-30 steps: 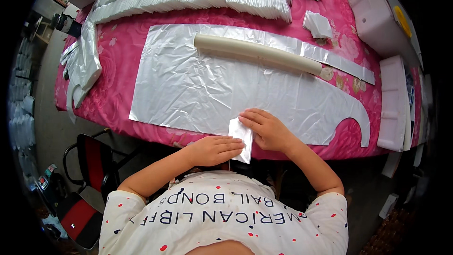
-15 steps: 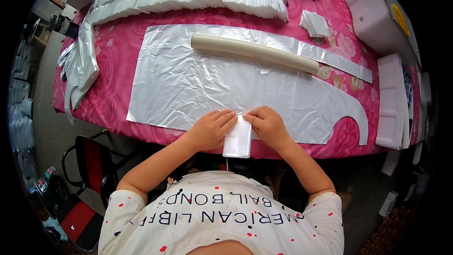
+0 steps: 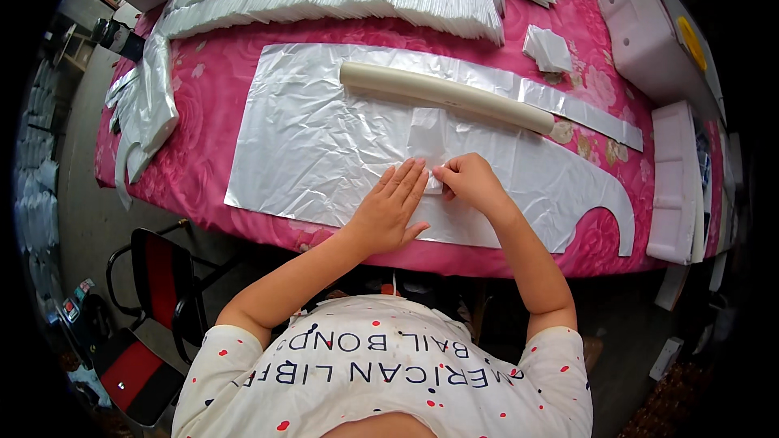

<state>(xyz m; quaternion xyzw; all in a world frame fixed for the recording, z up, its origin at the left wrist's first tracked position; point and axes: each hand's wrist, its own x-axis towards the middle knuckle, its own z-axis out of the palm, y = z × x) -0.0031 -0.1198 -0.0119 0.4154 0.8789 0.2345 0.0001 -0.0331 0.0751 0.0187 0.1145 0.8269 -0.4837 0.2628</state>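
Note:
A folded white plastic packet (image 3: 427, 134) lies on the large silvery plastic sheet (image 3: 300, 146), below the middle of the long beige tube (image 3: 446, 93). At the packet's near end my left hand (image 3: 388, 207) rests with fingers straight, its fingertips on or beside the edge and its thumb held apart. My right hand (image 3: 472, 184) is closed in a pinch at that end's right corner. Part of the near end is hidden by the hands. The tube lies across the sheet's far side.
Long rows of folded white plastic (image 3: 341, 0) fill the table's far side. Small folded piles (image 3: 548, 49) sit at the far right, near white foam boxes (image 3: 637, 20). Crumpled silvery plastic (image 3: 152, 113) hangs over the left edge. A black and red chair (image 3: 158, 276) stands at lower left.
The packet has gone from overhanging the near table edge to lying farther in on the sheet. Both hands moved away from me; the left flattened out, the right pinches the near end.

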